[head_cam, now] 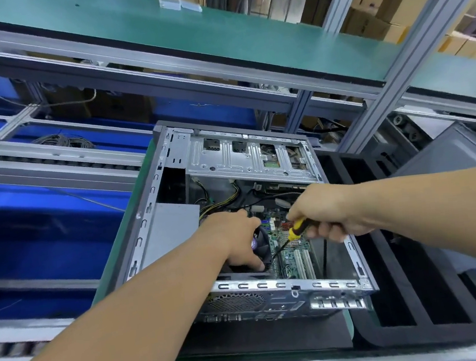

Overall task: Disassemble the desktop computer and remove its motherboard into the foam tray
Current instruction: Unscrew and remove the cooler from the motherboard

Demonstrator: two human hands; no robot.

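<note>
**Ana:** Head view first, from the hands. What is each one doing?

**Ben:** One right hand point(327, 215), fingers curled round a single yellow-and-black-handled screwdriver point(293, 231), its thin shaft angled down toward the green printed motherboard point(294, 252). One left hand point(238, 237) is cupped over the black round cooler fan point(262, 245), thumb at its near edge; whether it grips firmly or only steadies it, I cannot tell.

**Ana:** Where is the board?

**Ben:** Inside the open grey steel computer case point(259, 285), flat on its floor, below the silver drive cage point(246, 156). A grey power supply box point(171, 231) sits to the left, with yellow and black cables point(218, 203) running across.

**Ana:** So which step?

**Ben:** I judge it as loosening the cooler or board screws; the board is not yet out. Next calls for seating the tip squarely in a screw head, then freeing the cables before any lift.

**Ana:** And the destination?

**Ben:** One black foam tray with long slots point(420, 302), just right of the case. I count three slots in view, all unfilled as far as I can see.
</note>
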